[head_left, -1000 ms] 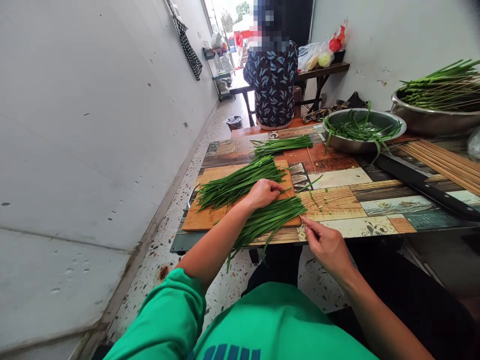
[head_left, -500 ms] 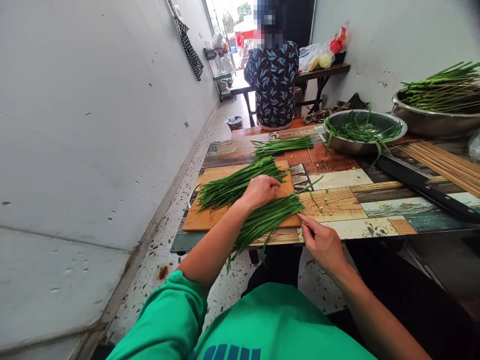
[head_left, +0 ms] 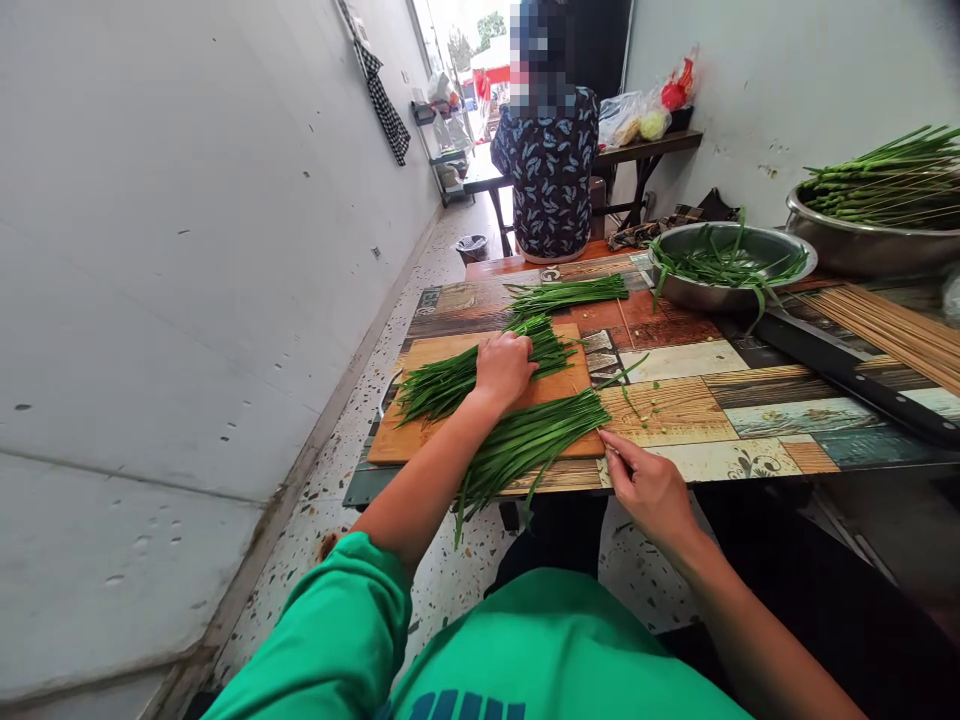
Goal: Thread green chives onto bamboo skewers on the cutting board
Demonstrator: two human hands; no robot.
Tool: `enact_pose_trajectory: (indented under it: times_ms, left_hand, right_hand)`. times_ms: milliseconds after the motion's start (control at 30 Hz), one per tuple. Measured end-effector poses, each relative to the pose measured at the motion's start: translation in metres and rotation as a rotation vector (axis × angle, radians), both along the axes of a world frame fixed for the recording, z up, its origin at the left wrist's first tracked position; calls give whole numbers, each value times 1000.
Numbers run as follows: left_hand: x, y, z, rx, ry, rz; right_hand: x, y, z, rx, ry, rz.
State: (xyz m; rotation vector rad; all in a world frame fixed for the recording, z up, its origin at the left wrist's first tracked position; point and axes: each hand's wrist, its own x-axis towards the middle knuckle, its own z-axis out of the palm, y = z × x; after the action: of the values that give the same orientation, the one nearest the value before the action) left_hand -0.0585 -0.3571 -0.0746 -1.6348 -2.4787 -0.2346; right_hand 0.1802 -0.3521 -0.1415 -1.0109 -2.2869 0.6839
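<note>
My left hand [head_left: 506, 368] rests on the far pile of garlic chives [head_left: 442, 383], its fingers curled down into the leaves near the cut ends. The pile lies across a wooden cutting board [head_left: 397, 442]. Nearer to me, a row of garlic chives [head_left: 532, 440] lies over the board's front edge, its leaf tips hanging past the table. At that row's right end, my right hand [head_left: 646, 482] pinches a thin bamboo skewer [head_left: 599, 432] between thumb and forefinger. Most of the skewer is hidden among the stems.
Behind the board lies another chive bundle [head_left: 566, 293]. To the right are a metal bowl of leaves [head_left: 731, 293], a black-handled knife [head_left: 847, 370], loose skewers [head_left: 892, 325] and a basin [head_left: 870, 245] of skewered greens. A person [head_left: 551, 180] sits beyond the table [head_left: 667, 405].
My left hand has moved away from me and left, from above the gap between the chives down onto the far pile. My right hand keeps its pinch at the same spot.
</note>
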Motion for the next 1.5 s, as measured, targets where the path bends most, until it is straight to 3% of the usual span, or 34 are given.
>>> enact_pose_trajectory:
  times_ms: [233,433,1000,1267,1500]
  left_hand:
    - [-21,0,10,120,-65,38]
    - [-30,12,9,40,-68,14]
    - [-15,16,4,144,-51,-135]
    - [16,-2,-5,237,-207,-141]
    - [24,8,-10,114,-548,-121]
  right_hand:
    - [1,1,0,-20,19,14]
    - [1,1,0,-17,28,23]
    - [1,2,-2,11,43,26]
    - [3,-3,-3,-16,172,4]
    - [4,-5,-2,-18,214,-13]
